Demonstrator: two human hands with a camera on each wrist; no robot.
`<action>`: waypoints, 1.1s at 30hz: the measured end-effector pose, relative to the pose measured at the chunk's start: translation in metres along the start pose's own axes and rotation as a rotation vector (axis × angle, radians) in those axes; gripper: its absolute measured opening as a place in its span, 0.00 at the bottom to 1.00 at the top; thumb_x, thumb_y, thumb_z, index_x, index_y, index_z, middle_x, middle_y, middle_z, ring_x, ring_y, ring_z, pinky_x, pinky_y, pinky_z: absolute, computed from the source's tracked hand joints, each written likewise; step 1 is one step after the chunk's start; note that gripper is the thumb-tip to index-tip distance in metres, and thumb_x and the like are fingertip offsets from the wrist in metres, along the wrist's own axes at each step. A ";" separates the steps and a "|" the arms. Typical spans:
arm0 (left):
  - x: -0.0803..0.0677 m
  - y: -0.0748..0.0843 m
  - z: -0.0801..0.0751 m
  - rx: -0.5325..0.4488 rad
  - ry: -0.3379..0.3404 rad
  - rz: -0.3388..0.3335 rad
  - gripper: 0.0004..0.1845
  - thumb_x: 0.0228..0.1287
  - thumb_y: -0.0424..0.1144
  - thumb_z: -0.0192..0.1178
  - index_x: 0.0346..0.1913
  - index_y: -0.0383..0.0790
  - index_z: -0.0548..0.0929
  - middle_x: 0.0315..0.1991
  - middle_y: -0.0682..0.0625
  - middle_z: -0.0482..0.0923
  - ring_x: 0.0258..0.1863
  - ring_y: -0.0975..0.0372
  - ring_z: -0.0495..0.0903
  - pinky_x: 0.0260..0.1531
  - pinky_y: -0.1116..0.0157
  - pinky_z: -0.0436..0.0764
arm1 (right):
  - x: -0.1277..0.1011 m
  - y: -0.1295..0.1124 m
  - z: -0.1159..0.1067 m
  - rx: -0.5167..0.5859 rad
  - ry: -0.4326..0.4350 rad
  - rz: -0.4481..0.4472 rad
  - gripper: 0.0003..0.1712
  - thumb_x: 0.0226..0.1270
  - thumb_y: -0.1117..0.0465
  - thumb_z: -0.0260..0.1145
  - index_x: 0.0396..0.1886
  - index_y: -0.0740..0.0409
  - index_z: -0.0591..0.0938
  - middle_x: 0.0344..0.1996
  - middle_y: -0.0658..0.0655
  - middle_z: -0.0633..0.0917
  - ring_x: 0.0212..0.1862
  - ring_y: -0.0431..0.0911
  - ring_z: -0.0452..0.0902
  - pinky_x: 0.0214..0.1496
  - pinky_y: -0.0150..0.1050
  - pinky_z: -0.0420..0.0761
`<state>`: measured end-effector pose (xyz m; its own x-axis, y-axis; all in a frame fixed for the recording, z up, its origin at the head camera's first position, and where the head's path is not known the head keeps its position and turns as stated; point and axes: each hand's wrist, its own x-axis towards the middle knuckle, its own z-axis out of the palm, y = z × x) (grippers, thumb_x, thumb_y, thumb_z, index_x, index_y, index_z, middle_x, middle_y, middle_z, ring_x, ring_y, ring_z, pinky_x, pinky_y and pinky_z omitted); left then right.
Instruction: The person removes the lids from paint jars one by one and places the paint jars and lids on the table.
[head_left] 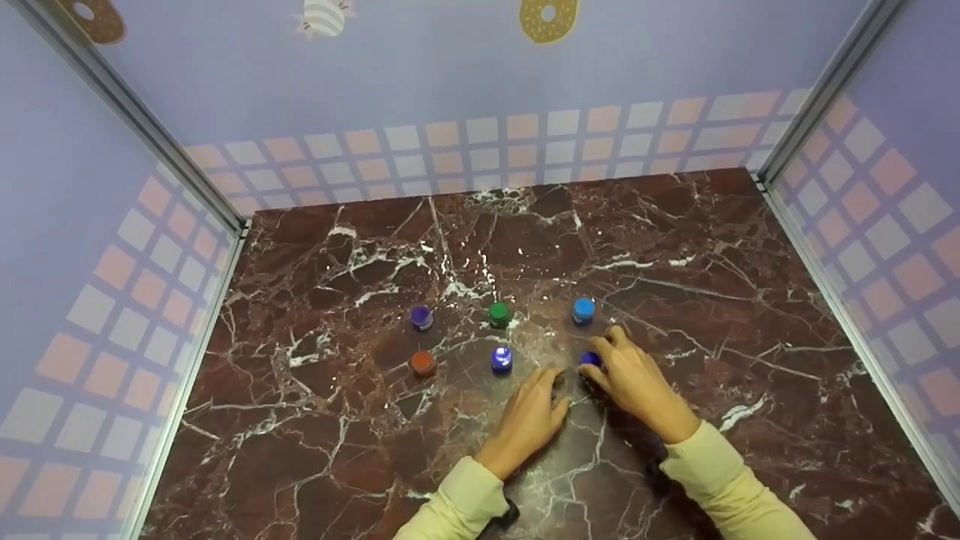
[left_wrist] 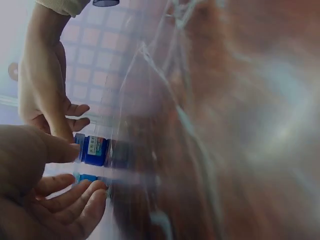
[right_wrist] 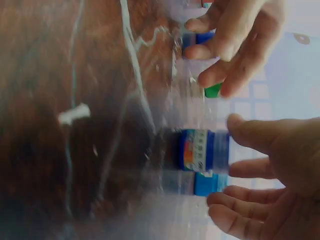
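Observation:
Six small jars stand in two rows on the marble table: purple, green and light blue behind, orange, shiny blue and dark blue in front. My right hand is at the dark blue jar, its thumb and a finger on either side of the cap. My left hand rests just left of that jar, fingers loose and holding nothing. In the left wrist view the left thumb points at the dark blue jar.
Pale lilac walls with a tile pattern close the table at the back and both sides, with metal corner posts. The green cap and light blue jar show behind the dark blue one. Both wrist views are blurred.

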<state>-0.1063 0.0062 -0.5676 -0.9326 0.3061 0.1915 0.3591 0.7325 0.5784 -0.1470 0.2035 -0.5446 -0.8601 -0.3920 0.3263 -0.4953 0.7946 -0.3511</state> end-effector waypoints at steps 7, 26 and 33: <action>0.012 0.006 0.007 0.026 -0.004 -0.048 0.25 0.62 0.35 0.71 0.62 0.36 0.80 0.52 0.46 0.81 0.50 0.52 0.83 0.49 0.55 0.83 | 0.000 -0.010 0.009 -0.016 0.058 0.073 0.18 0.62 0.61 0.78 0.43 0.70 0.83 0.34 0.61 0.73 0.27 0.59 0.79 0.28 0.55 0.82; 0.024 0.009 0.020 0.117 -0.008 -0.081 0.20 0.53 0.34 0.75 0.49 0.43 0.83 0.44 0.51 0.79 0.40 0.52 0.84 0.31 0.55 0.82 | -0.006 -0.032 0.015 0.082 0.032 0.121 0.17 0.55 0.69 0.79 0.33 0.67 0.76 0.30 0.60 0.75 0.28 0.60 0.80 0.28 0.53 0.82; 0.023 0.010 0.023 0.132 0.002 -0.038 0.16 0.53 0.35 0.74 0.44 0.42 0.82 0.41 0.50 0.80 0.39 0.53 0.84 0.31 0.55 0.82 | -0.010 -0.042 0.018 -0.043 0.062 0.160 0.20 0.56 0.65 0.80 0.28 0.63 0.73 0.26 0.61 0.76 0.25 0.64 0.81 0.24 0.56 0.80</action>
<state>-0.1231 0.0340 -0.5755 -0.9456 0.2754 0.1732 0.3251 0.8174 0.4756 -0.1196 0.1658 -0.5484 -0.9180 -0.2304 0.3229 -0.3454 0.8645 -0.3652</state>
